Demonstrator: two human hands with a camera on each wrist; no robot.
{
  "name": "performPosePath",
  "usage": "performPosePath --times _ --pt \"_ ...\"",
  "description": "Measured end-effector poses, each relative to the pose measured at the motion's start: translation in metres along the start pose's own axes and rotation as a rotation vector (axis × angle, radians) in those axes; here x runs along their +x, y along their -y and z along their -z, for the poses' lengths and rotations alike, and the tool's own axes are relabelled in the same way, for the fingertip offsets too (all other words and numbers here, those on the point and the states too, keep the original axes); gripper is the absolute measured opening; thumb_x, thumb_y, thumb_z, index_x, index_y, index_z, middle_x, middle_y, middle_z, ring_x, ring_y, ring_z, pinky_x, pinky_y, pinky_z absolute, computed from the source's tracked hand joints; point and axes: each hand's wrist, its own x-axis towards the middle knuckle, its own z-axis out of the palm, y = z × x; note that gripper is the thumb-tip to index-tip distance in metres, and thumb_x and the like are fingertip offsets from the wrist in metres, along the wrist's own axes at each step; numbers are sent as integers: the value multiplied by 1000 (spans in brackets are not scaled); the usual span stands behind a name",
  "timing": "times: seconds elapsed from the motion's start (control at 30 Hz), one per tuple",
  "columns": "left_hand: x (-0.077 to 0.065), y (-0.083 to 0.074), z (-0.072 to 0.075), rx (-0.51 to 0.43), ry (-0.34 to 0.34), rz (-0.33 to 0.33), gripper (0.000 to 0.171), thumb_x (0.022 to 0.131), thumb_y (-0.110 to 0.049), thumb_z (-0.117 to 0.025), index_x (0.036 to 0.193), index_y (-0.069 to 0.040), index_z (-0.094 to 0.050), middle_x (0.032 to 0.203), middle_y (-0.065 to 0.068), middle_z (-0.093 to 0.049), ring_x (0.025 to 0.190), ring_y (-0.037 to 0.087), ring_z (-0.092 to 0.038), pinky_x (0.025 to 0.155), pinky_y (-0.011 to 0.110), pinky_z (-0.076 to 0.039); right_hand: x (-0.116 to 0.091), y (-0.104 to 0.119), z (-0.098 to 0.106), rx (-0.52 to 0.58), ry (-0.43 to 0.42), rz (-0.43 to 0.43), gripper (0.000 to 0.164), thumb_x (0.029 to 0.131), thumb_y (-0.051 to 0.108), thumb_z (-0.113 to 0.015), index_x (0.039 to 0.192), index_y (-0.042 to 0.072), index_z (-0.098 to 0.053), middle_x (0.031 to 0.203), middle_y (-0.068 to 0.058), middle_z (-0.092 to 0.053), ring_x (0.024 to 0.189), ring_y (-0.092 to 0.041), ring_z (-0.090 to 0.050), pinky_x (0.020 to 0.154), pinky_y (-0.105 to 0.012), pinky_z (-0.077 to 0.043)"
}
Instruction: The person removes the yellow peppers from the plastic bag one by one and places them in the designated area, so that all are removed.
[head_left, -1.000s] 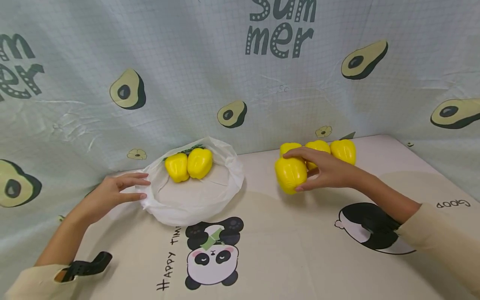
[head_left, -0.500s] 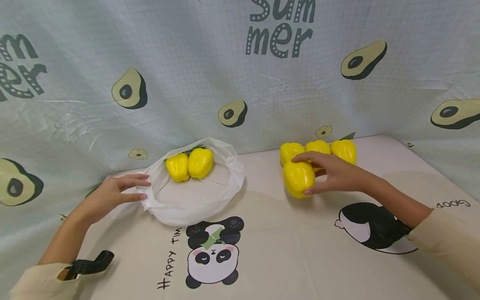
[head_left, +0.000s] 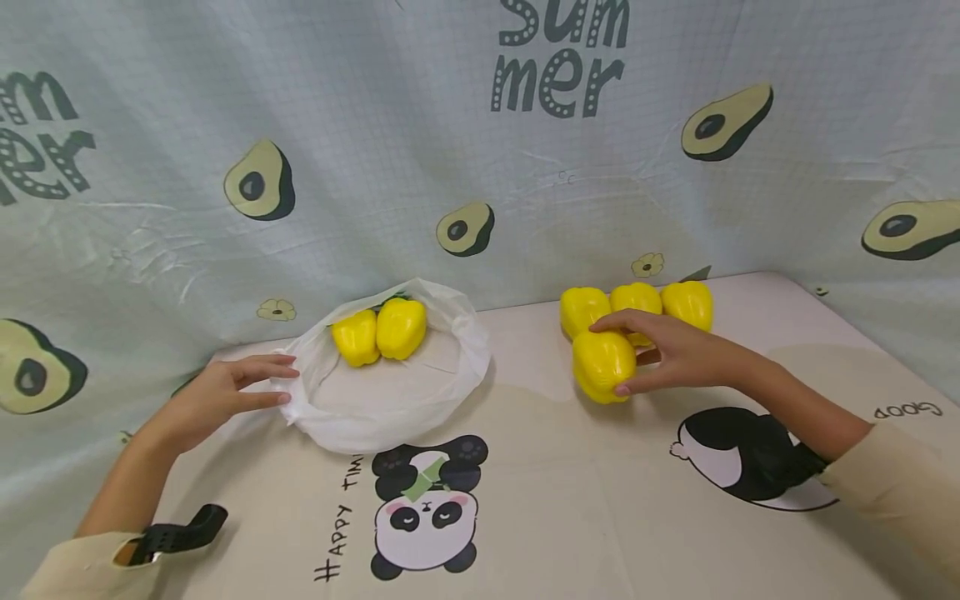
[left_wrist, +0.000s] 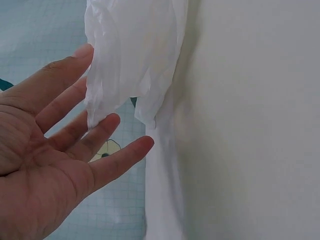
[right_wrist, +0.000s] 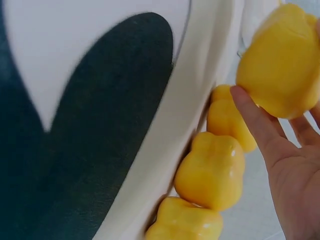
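R grip [head_left: 671,354] holds yellow pepper [head_left: 602,367] nr 3 other peppers [head_left: 636,297]; L grip [head_left: 213,393] spread, touching white bag [head_left: 375,432].

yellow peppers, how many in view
6: one held pepper in the right hand, three peppers in a row behind it, two peppers inside the white bag; others may be hidden there.

Soft, even light leaves small glints on the yellow peppers [right_wrist: 211,172].

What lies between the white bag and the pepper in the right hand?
The head view shows only bare tablecloth between the white bag and the held pepper.
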Motion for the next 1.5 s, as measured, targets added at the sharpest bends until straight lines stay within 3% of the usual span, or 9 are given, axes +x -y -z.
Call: performPosePath --times 0.23,0.43,1.0,1.13,1.37,1.5 --pt "2 3 -2 -23 2 -2 45 95 -24 -74 132 -1 -66 152 21 -47 143 44 -33 89 7 -43 1 -1 6 9 61 -25 72 83 29 -87 143 11 -51 144 -9 -50 126 -31 -52 97 -45 -56" --pt "4 8 -5 -22 4 17 44 94 -23 -74 131 -1 -66 153 22 -46 142 45 -34 87 7 -44 3 -6 7 6 101 -41 75 82 33 -87 144 13 -50 145 -5 -51 128 -27 -50 98 -39 -56" --pt "5 9 -6 -60 -3 41 43 94 -23 -74 131 -1 -67 152 20 -47 141 41 -35 88 9 -47 11 -15 10 12 102 -20 76 81 32 -88 143 7 -51 143 -10 -52 128 -30 -52 96 -36 -57" --pt "5 8 -7 -70 -4 49 44 94 -23 -74 131 -1 -67 152 19 -47 139 32 -38 89 11 -49 14 -16 9 -15 93 -19 76 81 33 -88 143 8 -51 143 -10 -53 127 -29 -52 95 -37 -57" --pt "5 7 -8 -123 1 62 47 94 -22 -74 132 4 -64 155 23 -40 116 -11 -48 88 18 -55 16 -17 6 -38 58 3 76 79 34 -89 142 10 -53 141 -9 -54 125 -28 -55 94 -38 -58" --pt "5 7 -8 -142 -2 57 48 94 -20 -75 132 7 -63 155 25 -39 110 -14 -51 87 20 -57 17 -18 5 -52 52 14 76 79 33 -89 142 10 -53 142 -10 -53 126 -30 -54 94 -38 -58"
